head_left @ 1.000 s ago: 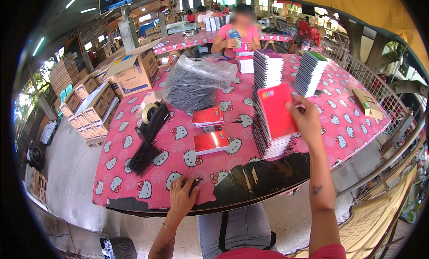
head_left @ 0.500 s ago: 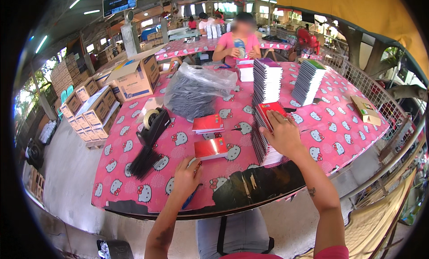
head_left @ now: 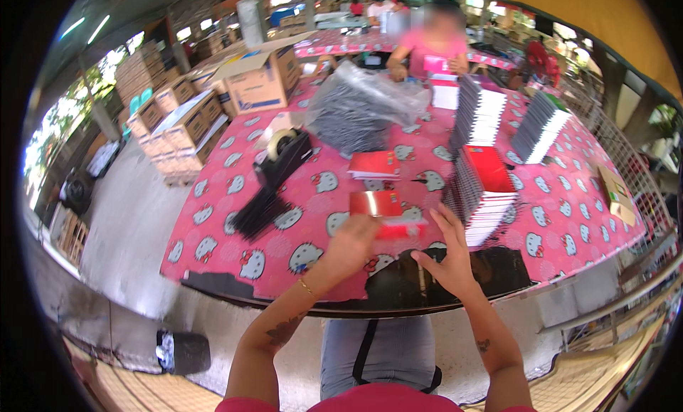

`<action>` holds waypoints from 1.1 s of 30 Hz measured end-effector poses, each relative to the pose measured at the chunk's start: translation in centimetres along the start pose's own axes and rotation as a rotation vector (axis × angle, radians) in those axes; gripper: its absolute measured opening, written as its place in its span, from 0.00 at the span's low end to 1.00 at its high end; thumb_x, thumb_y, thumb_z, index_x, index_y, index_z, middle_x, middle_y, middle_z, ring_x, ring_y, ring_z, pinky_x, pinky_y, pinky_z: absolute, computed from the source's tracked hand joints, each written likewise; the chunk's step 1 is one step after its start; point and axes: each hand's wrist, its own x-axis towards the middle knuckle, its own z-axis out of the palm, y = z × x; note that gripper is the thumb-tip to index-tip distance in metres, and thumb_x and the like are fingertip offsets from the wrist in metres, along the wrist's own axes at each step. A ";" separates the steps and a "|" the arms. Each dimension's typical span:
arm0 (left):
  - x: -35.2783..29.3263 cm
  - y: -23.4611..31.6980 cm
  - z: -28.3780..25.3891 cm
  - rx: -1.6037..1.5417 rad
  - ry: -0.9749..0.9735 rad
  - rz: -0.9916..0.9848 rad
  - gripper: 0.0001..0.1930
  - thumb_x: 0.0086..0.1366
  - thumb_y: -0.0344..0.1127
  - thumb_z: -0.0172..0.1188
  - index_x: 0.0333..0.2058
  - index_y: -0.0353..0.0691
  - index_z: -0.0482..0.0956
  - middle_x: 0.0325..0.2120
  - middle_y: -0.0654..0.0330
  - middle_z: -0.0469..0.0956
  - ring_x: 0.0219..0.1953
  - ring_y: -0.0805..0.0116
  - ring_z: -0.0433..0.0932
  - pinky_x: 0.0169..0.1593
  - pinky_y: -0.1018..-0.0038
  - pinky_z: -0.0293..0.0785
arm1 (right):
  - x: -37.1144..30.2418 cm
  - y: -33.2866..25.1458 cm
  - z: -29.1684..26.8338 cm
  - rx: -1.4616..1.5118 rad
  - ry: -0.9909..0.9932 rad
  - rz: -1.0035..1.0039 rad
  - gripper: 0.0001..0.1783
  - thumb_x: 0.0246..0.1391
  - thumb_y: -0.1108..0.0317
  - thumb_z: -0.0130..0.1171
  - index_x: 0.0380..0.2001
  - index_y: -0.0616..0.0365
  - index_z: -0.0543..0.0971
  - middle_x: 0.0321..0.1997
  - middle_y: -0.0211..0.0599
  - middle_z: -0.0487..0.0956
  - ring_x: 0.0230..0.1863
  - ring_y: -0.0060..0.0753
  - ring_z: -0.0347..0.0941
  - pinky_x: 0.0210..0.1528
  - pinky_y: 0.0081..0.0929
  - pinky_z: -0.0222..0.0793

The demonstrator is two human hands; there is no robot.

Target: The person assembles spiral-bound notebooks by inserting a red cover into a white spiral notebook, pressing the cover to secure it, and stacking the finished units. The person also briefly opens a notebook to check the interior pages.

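My left hand (head_left: 353,243) is closed at the left end of a red notebook (head_left: 404,230), which is smeared by motion just above the table's near part. Behind it lies a shiny red notebook pile (head_left: 377,203), with another small red notebook pile (head_left: 374,165) farther back. My right hand (head_left: 449,254) is open, thumb and fingers apart, near the notebook's right end and holding nothing. Just beyond it stands a tall stack of spiral-bound notebooks (head_left: 484,191), a red cover on top, leaning slightly.
A black tape dispenser (head_left: 284,160) stands left, with black strips (head_left: 260,213) beside it. Farther back are a plastic bag of black pieces (head_left: 353,117), two more notebook stacks (head_left: 478,117) (head_left: 541,127) and a carton (head_left: 260,77). A co-worker (head_left: 434,45) sits across the table.
My right hand has left the top of the tall stack and come down toward the middle. My left hand has moved right and now holds a red notebook. The view has shifted.
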 end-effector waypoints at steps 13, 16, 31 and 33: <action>-12.1 -16.8 -4.5 0.592 0.046 -0.442 0.11 0.64 0.35 0.60 0.43 0.37 0.79 0.37 0.53 0.75 0.40 0.55 0.75 0.43 0.61 0.74 | -7.2 3.9 5.1 0.681 -0.109 0.601 0.16 0.53 0.77 0.67 0.46 0.62 0.80 0.43 0.34 0.80 0.43 0.22 0.75 0.47 0.21 0.70; -11.2 -16.2 -4.6 0.616 0.081 -0.482 0.11 0.65 0.36 0.59 0.44 0.38 0.79 0.35 0.55 0.74 0.39 0.57 0.76 0.40 0.63 0.74 | -6.7 4.6 4.8 0.655 -0.262 0.464 0.16 0.55 0.76 0.65 0.47 0.63 0.81 0.48 0.34 0.80 0.49 0.26 0.75 0.56 0.23 0.68; -6.4 3.3 -2.1 -0.510 0.168 -0.579 0.08 0.64 0.27 0.63 0.42 0.34 0.82 0.29 0.53 0.79 0.28 0.63 0.77 0.34 0.71 0.72 | -7.4 3.7 4.3 0.709 -0.327 0.544 0.15 0.59 0.77 0.62 0.50 0.64 0.81 0.47 0.36 0.83 0.47 0.23 0.76 0.53 0.21 0.69; -5.8 4.2 -2.5 -0.475 0.136 -0.592 0.08 0.63 0.27 0.64 0.41 0.35 0.83 0.29 0.54 0.80 0.29 0.62 0.77 0.34 0.71 0.72 | -7.7 4.0 4.0 0.677 -0.357 0.568 0.16 0.59 0.77 0.62 0.51 0.64 0.81 0.46 0.36 0.83 0.46 0.23 0.76 0.52 0.21 0.69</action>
